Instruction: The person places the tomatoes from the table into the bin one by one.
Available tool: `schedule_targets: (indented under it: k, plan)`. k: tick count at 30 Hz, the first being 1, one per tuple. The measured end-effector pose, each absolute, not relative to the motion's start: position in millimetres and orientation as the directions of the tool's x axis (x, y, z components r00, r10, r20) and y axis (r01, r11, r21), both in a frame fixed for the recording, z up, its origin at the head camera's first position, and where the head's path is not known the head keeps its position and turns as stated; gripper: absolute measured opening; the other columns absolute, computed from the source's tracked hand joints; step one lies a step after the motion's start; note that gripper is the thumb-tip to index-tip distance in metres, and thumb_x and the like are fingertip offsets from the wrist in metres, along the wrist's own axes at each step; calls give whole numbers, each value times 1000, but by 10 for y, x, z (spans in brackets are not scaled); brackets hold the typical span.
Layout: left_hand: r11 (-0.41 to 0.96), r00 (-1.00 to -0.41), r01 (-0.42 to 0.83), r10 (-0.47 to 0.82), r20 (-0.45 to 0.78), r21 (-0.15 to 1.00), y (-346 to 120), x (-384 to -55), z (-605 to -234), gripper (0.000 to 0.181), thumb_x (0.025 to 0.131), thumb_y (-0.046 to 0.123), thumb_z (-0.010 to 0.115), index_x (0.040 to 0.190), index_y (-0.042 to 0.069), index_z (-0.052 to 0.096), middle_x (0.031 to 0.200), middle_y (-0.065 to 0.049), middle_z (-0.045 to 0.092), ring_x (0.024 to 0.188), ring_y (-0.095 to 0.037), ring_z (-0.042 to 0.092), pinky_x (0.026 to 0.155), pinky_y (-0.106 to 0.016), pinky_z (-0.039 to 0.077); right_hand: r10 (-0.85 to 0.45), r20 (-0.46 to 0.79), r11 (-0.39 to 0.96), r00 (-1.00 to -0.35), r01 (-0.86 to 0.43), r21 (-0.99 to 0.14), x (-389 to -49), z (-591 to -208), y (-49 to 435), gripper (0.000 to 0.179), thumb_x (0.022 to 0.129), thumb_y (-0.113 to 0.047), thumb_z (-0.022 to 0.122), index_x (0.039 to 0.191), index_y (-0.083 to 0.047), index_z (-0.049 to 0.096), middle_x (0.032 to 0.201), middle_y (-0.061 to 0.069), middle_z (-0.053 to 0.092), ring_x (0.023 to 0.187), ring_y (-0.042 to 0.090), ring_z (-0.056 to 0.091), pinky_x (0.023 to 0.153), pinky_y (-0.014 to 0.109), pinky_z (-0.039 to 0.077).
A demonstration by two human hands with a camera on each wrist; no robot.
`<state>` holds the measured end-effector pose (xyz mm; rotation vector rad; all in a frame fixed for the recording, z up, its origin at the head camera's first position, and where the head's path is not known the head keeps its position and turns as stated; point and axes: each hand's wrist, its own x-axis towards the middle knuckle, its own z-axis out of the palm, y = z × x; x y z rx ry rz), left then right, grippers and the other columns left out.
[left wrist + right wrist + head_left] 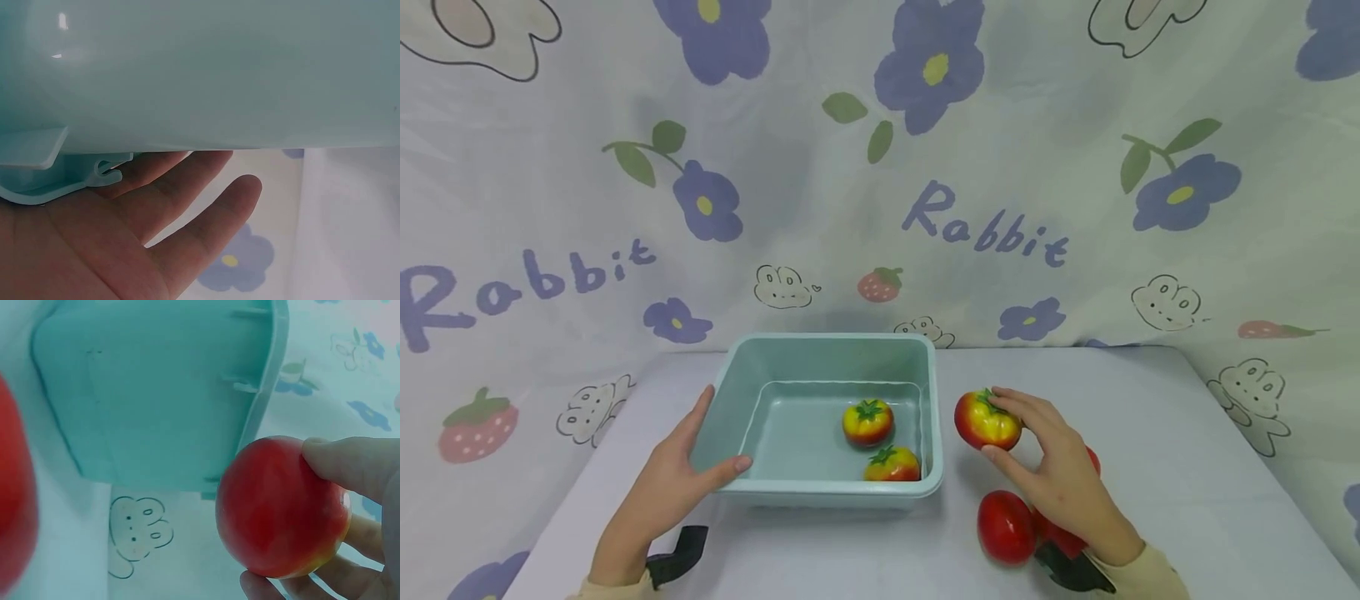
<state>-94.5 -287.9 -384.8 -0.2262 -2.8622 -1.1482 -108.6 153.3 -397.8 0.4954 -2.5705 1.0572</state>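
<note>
A pale blue-green plastic bin (820,487) holds a red-and-yellow toy tomato (868,423) with green leaves, and a second toy tomato (892,465) near its front right corner. My left hand (673,475) holds the bin at its left front corner, thumb over the rim. In the left wrist view, the fingers (206,240) extend beneath the bin's outer wall (237,81). To the right of the bin, my right hand (1060,467) pinches another toy tomato (987,421) between thumb and fingers. The right wrist view shows this tomato's smooth red underside (278,506) beside the bin (156,400).
A red, rounded fruit (1006,527) lies on the white table (820,558) below my right hand. More red fruit (1093,460) sits beside it, partly hidden by that hand. A cloth backdrop (820,208) with flowers and rabbits rises behind the table.
</note>
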Motion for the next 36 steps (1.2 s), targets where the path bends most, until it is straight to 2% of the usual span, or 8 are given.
schedule_targets:
  k: [12,19,26,36]
  plan:
    - [713,-989,147,108,99,686,-2877,-952,-3863,97,82,36,70,149,29,0,154,-7,9,138,-37,14,100,-66,23,-231,498,619,-836,-521,-588,-1122,-3813,1356,61,76,-30,77,131,-26,50,136,-6,46,123,14,42,83,37,53]
    - [719,-990,142,103,98,681,-2867,-954,-3854,97,82,37,70,149,28,0,154,-9,10,137,-39,15,99,-66,23,-240,502,598,-831,-534,-597,-1139,-3760,1250,58,76,-28,77,128,-24,52,136,-6,45,124,14,42,83,33,53]
    - [720,-991,131,100,85,681,-2858,-953,-3833,96,82,37,69,149,28,0,154,-9,9,137,-39,14,99,-66,22,-248,519,548,-818,-560,-621,-1155,-3747,1166,56,78,-29,75,129,-26,51,137,-10,44,124,9,41,89,33,50]
    - [724,-991,136,98,95,676,-2856,-950,-3832,97,82,37,69,149,26,1,154,-10,10,137,-40,15,99,-66,23,-269,541,496,-796,-597,-631,-1189,-3733,1005,51,79,-28,75,125,-24,53,136,-9,45,124,11,43,89,31,50]
